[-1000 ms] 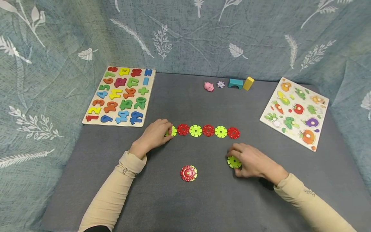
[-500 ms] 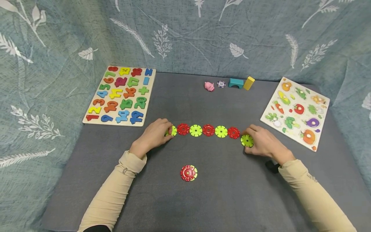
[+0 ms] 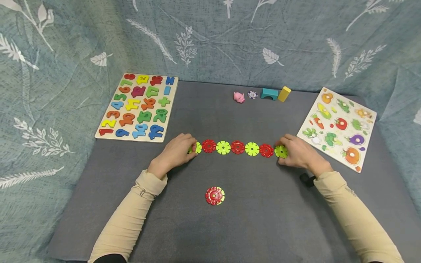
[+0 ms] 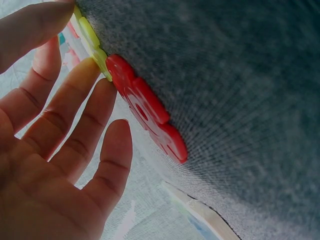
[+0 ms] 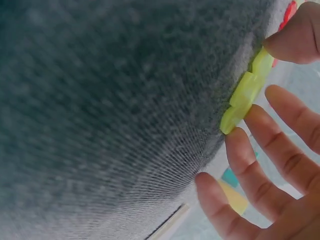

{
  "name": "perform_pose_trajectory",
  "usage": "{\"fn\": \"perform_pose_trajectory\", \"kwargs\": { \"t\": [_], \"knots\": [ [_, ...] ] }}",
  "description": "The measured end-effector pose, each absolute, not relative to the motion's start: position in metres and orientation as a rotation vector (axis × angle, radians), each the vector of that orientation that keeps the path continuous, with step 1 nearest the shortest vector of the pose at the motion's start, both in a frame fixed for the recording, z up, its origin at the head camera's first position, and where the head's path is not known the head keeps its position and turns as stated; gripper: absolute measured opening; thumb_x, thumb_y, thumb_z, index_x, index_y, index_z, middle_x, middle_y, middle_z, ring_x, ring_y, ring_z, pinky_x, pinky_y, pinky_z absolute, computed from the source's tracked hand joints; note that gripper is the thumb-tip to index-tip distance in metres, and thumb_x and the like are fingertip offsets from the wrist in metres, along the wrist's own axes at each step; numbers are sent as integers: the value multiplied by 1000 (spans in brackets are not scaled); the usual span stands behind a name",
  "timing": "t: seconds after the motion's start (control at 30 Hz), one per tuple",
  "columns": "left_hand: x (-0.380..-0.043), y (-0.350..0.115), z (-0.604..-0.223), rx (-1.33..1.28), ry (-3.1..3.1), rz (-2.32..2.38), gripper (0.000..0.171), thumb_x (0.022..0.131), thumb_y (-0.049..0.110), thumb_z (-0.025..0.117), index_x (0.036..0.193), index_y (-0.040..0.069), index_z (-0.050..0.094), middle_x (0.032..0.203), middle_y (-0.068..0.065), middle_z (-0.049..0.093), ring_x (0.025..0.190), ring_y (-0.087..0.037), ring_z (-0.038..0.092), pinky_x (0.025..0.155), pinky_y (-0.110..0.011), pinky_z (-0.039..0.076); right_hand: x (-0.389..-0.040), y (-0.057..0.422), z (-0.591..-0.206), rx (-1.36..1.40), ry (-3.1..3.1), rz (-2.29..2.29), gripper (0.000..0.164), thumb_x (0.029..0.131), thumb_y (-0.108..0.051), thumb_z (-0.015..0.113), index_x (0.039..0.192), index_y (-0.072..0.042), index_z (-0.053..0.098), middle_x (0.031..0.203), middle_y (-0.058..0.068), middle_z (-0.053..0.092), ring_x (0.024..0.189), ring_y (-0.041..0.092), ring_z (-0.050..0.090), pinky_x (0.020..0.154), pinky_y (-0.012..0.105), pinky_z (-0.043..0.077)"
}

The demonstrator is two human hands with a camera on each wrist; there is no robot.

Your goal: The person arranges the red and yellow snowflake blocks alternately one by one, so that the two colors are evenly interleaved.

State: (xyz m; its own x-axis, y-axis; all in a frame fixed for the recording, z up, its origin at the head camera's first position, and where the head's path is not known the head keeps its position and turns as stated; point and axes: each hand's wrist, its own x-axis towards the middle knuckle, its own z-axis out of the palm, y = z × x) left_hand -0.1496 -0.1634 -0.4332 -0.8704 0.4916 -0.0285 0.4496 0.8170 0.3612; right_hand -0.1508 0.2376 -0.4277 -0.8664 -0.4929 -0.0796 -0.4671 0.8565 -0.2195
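Note:
A row of notched plastic discs, alternating red and yellow-green, crosses the table in the head view. At its left end my left hand [image 3: 177,149] pinches a yellow-green disc [image 3: 197,147] between thumb and fingers. The left wrist view shows another red disc [image 4: 142,107] beside it, under the hand and hidden from the head view. My right hand [image 3: 297,152] pinches a yellow-green disc [image 3: 281,151] by its edges, very close to the row's rightmost red disc [image 3: 266,150]; whether they touch I cannot tell. A red disc [image 3: 213,195] lies over a yellow-green one nearer me.
A number puzzle board [image 3: 135,137] lies at the back left, a vegetable puzzle board [image 3: 329,146] at the right. Along the back stand a pink pig [image 3: 239,97], a chip [image 3: 252,95], a teal arch block [image 3: 269,94] and a yellow block [image 3: 284,94]. Patterned cloth hangs behind.
My right hand has carried its yellow-green disc away from me and to the right, up to the row's right end. The left hand has stayed in place.

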Motion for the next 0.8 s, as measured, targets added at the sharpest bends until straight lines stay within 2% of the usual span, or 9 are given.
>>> {"fn": "perform_pose_trajectory", "kwargs": {
  "t": [0.2,0.53,0.7,0.8],
  "knots": [
    [-149,-163,-432,752,2878,529,21,83,19,76,77,10,58,81,-4,55,77,-21,49,68,-34,39,-152,238,-426,-749,2873,-310,43,71,-21,77,109,-5,67,108,12,62,88,22,57,80,42,48],
    [-149,-164,-434,767,2883,537,20,83,19,75,78,10,58,81,-4,55,77,-20,49,67,-34,39,-147,238,-429,-824,2949,-262,39,73,-23,75,108,-8,70,109,12,64,84,22,60,74,42,49],
    [-149,-164,-435,788,2901,535,20,82,18,76,77,9,58,80,-4,56,76,-21,50,68,-35,40,-139,227,-424,-903,3031,-215,40,74,-31,73,108,-10,71,110,9,65,97,28,62,83,49,46],
    [-149,-164,-434,799,2909,535,20,81,18,76,77,9,58,79,-4,56,76,-21,50,68,-36,41,-133,216,-422,-993,3056,-189,39,75,-34,72,105,-10,71,108,8,65,98,29,59,85,49,42]
  ]
}}
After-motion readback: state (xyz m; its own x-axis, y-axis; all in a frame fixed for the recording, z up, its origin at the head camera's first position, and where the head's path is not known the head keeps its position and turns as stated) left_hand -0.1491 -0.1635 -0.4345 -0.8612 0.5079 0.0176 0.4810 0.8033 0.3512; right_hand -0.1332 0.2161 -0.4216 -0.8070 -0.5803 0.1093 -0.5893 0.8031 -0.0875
